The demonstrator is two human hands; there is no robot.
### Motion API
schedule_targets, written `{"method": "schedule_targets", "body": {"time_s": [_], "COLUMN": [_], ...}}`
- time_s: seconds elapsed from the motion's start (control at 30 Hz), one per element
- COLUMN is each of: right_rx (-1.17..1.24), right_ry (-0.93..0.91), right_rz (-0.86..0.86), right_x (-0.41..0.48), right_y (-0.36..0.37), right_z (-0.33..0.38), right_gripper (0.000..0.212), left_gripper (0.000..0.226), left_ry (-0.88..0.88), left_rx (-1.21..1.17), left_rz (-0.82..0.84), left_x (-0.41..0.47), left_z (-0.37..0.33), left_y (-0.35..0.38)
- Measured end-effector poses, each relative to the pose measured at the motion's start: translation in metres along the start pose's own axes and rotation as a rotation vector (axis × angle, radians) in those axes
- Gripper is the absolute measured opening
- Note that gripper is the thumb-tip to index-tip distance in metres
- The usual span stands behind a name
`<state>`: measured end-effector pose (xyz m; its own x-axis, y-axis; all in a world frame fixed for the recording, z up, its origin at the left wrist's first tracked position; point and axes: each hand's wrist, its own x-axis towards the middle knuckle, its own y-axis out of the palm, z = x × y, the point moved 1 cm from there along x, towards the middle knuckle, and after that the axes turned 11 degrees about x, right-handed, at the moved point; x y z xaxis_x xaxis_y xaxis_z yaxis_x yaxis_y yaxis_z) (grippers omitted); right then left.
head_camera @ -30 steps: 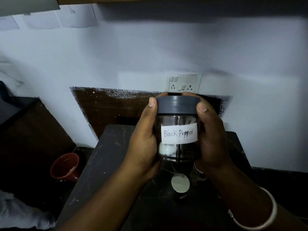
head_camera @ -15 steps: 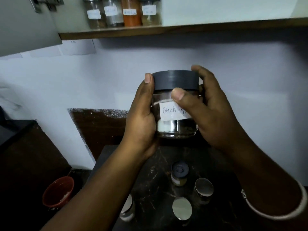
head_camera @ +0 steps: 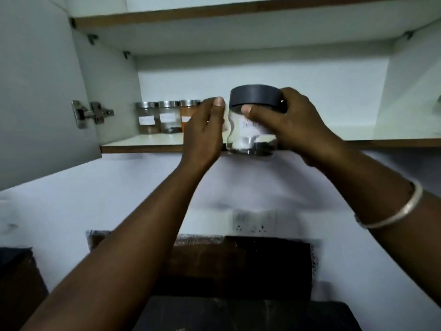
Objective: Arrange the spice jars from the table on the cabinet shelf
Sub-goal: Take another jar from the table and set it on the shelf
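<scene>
A glass jar [head_camera: 253, 97] with a dark grey lid and a white paper label is up at the front edge of the cabinet shelf [head_camera: 143, 142]. My right hand [head_camera: 293, 125] grips it, thumb on the front and fingers round the lid. My left hand [head_camera: 204, 132] is raised just left of the jar with straight fingers; whether it touches the glass I cannot tell. Three steel-lidded spice jars [head_camera: 168, 119] stand in a row at the shelf's back left. Part of that row is hidden behind my left hand.
The white cabinet door [head_camera: 35, 96] hangs open on the left with a metal hinge [head_camera: 91, 113]. The shelf runs bare to the right of the jar. A wall socket [head_camera: 253, 223] and the dark table [head_camera: 238, 314] lie below.
Both hands have lifted the jar from chest height above the table up to the shelf edge. My left hand has come off the jar's side. The view has tilted up into the cabinet.
</scene>
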<state>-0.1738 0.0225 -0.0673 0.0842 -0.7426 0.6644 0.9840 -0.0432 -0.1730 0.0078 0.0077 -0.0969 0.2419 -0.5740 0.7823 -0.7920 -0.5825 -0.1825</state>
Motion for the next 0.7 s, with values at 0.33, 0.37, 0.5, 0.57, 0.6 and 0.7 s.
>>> {"method": "schedule_targets", "body": {"time_s": [0.33, 0.37, 0.5, 0.57, 0.6, 0.7], "right_rx": [-0.217, -0.232, -0.305, -0.367, -0.390, -0.463], "right_ry": [0.198, 0.219, 0.298, 0.315, 0.319, 0.319], "right_rz": [-0.002, 0.010, 0.076, 0.118, 0.134, 0.158], "right_x": [0.171, 0.180, 0.211, 0.222, 0.227, 0.237], "right_y": [0.034, 0.041, 0.072, 0.084, 0.090, 0.096], "right_z": [-0.060, -0.068, -0.095, -0.104, -0.108, -0.117], "right_gripper": [0.071, 0.070, 0.068, 0.065, 0.062, 0.058], "left_gripper": [0.038, 0.039, 0.038, 0.037, 0.037, 0.038], "left_ry": [0.008, 0.014, 0.029, 0.040, 0.046, 0.051], "left_rx": [1.021, 1.033, 1.067, 1.063, 1.059, 1.065], "left_rz": [0.375, 0.387, 0.371, 0.369, 0.364, 0.344], "left_x": [0.071, 0.071, 0.073, 0.072, 0.072, 0.072], "left_z": [0.087, 0.089, 0.096, 0.098, 0.099, 0.101], "left_y": [0.024, 0.024, 0.024, 0.026, 0.026, 0.027]}}
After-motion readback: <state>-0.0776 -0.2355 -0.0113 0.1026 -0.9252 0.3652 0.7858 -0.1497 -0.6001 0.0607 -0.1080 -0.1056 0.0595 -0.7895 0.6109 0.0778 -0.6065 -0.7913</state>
